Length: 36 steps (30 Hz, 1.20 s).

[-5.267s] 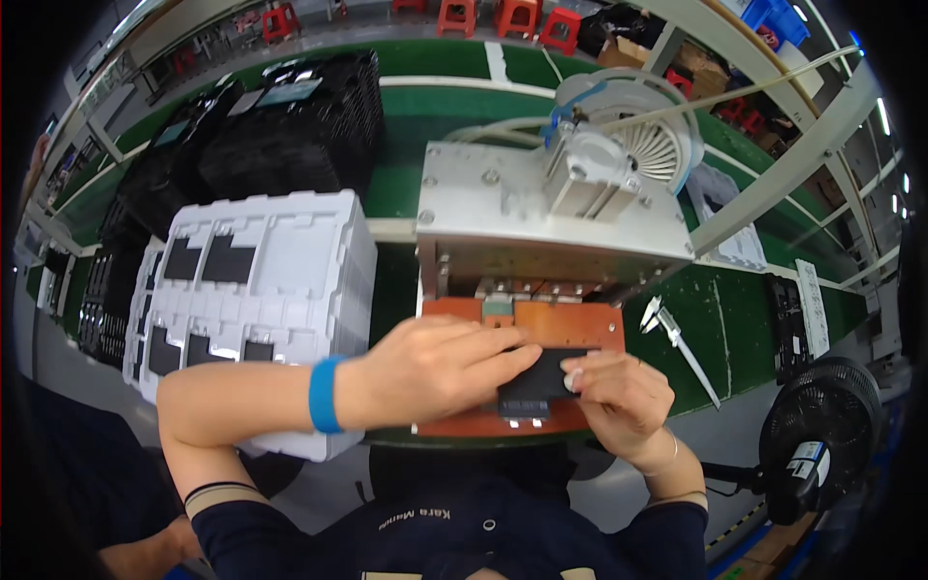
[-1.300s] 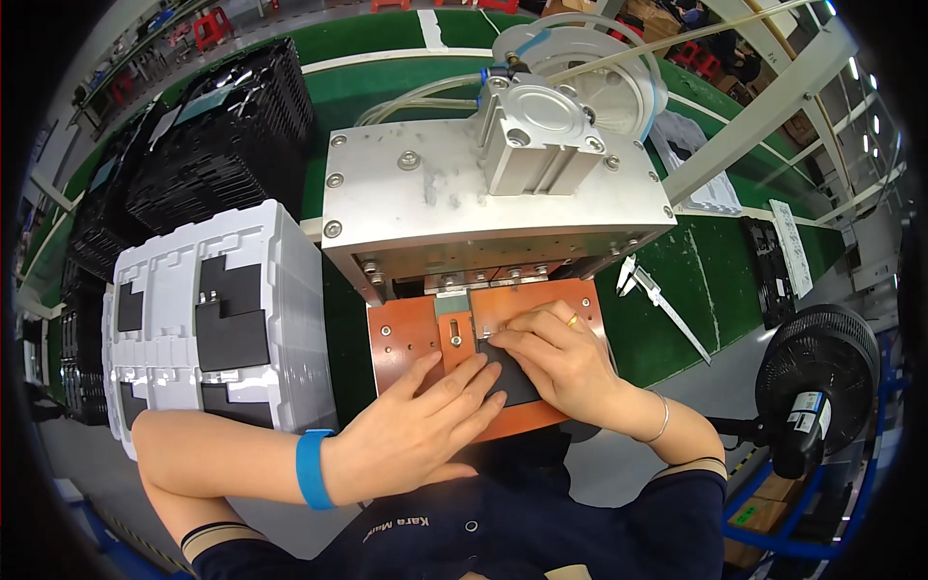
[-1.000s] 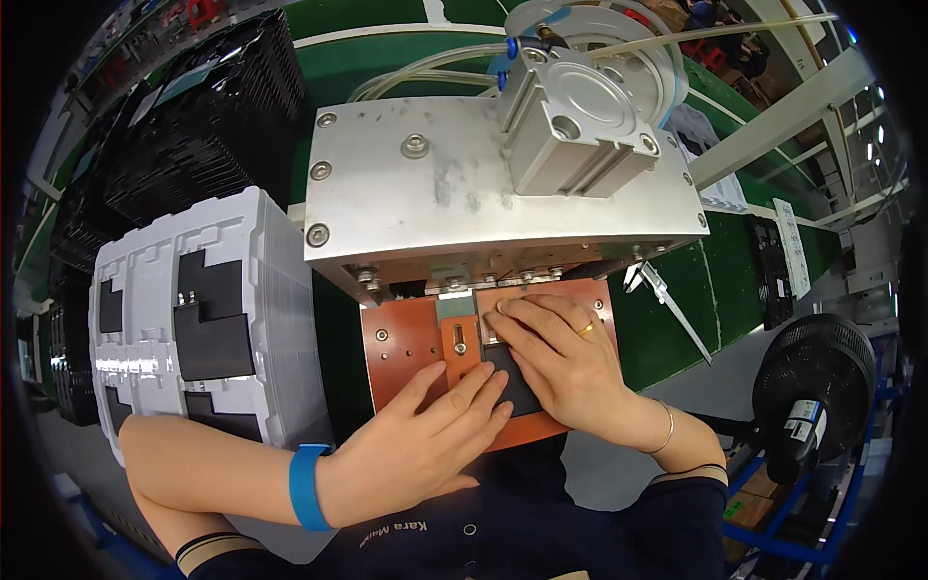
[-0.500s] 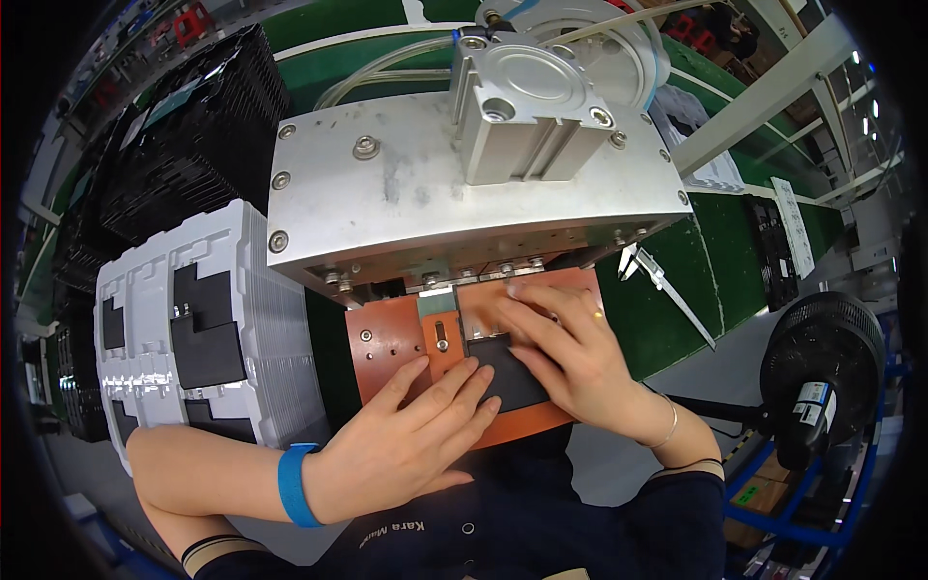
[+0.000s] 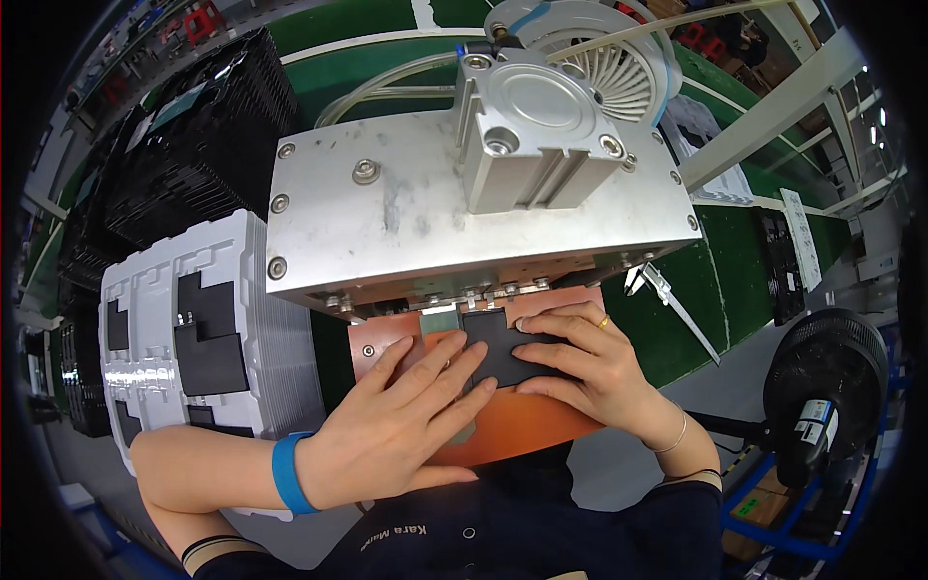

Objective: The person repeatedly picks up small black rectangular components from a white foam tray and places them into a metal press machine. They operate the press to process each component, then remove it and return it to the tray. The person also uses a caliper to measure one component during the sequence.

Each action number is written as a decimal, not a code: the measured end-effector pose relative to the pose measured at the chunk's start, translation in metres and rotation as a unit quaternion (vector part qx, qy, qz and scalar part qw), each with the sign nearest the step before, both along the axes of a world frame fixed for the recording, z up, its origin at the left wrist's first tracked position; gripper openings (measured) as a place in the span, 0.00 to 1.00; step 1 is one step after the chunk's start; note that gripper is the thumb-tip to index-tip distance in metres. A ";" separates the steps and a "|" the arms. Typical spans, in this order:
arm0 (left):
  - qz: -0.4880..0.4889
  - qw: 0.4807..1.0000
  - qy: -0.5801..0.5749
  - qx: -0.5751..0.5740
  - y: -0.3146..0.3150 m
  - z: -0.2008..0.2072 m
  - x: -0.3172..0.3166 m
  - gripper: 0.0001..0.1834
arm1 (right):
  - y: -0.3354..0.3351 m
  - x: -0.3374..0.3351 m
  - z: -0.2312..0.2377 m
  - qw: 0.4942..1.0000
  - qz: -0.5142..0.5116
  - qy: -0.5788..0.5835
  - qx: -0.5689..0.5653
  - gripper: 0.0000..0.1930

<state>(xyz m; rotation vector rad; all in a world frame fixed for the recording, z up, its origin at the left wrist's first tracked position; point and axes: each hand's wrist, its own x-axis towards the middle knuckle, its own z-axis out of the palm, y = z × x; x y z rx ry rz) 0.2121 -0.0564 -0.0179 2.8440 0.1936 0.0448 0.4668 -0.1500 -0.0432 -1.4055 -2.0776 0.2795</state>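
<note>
A flat black pouch cell (image 5: 498,350) lies on the orange-brown fixture plate (image 5: 512,425), its small metal tabs toward the silver press (image 5: 387,213). From the left, my left hand (image 5: 416,416) lays its stretched, spread fingers over the fixture, the tips at the cell's left edge. My right hand (image 5: 590,362) has bent fingers on the cell's right part and its thumb by the near edge, gripping it lightly. The tab ends sit at the press's lower front edge. My left palm hides part of the fixture's left side.
On the left stand stacked white trays (image 5: 155,358) with black cells, and black trays (image 5: 203,145) behind. A caliper (image 5: 677,307) lies on the green bench to the right. A black fan (image 5: 822,387) stands at far right; a white fan (image 5: 619,72) is behind the press.
The black cell has shifted away from me, toward the press. My right fingers have come back from its far edge onto its right part. My left hand stays nearly in place.
</note>
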 end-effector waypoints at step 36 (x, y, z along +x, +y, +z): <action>-0.018 0.997 0.050 0.053 -0.006 -0.002 -0.002 0.39 | -0.003 0.004 0.005 0.995 0.023 0.054 -0.084 0.17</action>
